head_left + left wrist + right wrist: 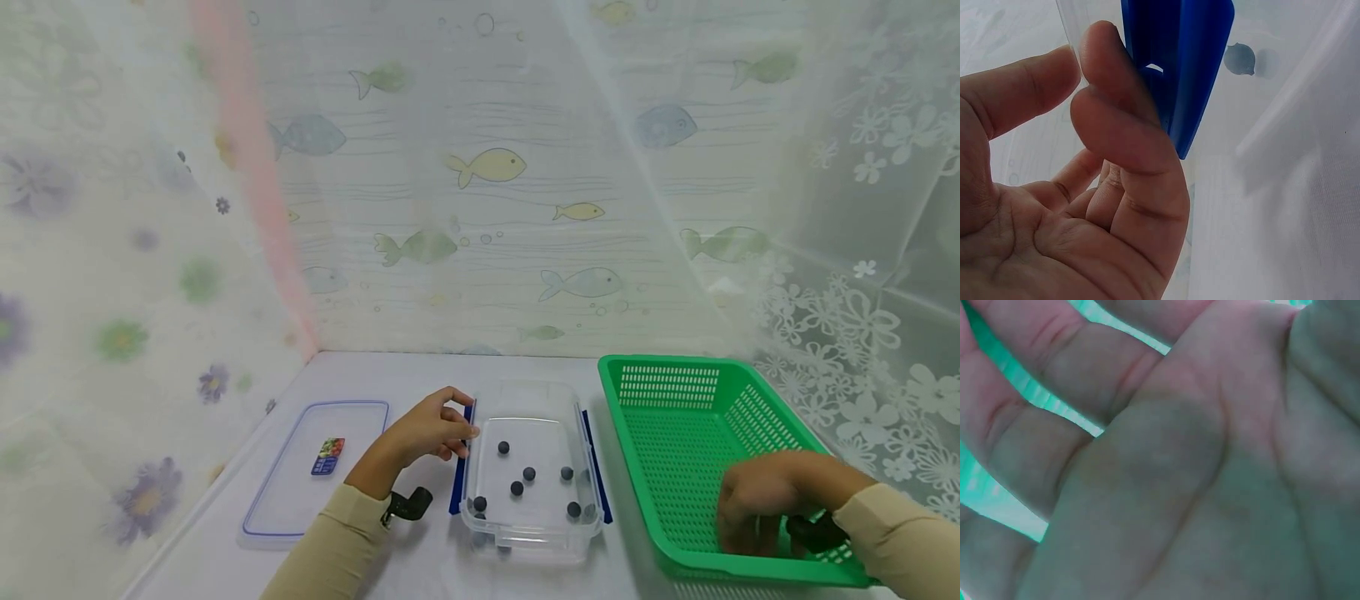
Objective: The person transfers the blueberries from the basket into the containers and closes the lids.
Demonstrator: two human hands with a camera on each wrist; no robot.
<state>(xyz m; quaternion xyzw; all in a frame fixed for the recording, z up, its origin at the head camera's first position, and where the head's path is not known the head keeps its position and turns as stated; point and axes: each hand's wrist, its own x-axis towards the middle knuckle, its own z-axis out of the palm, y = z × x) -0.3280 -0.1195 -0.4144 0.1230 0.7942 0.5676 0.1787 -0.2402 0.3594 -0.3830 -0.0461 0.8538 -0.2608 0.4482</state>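
A clear plastic box (pixel 517 537) with blue side latches stands in front of me, with several small dark balls (pixel 529 474) inside. At its left side, my left hand (pixel 427 429) holds the box's edge by the blue latch (pixel 1194 81). The thumb lies at the rim and the curled fingers (pixel 1141 140) are against the latch. My right hand (pixel 757 500) reaches down into a green basket (pixel 671 450), near its front wall. Its fingers (pixel 1041 450) are spread apart over the green mesh; their tips are hidden, and nothing shows in the palm.
To the left, a clear lid (pixel 288 492) with a blue rim and a small colourful label (pixel 327 457) lies on the white table (pixel 427 575). Printed plastic sheeting (pixel 480 208) hangs behind and along both sides. The basket's walls rise around the right hand.
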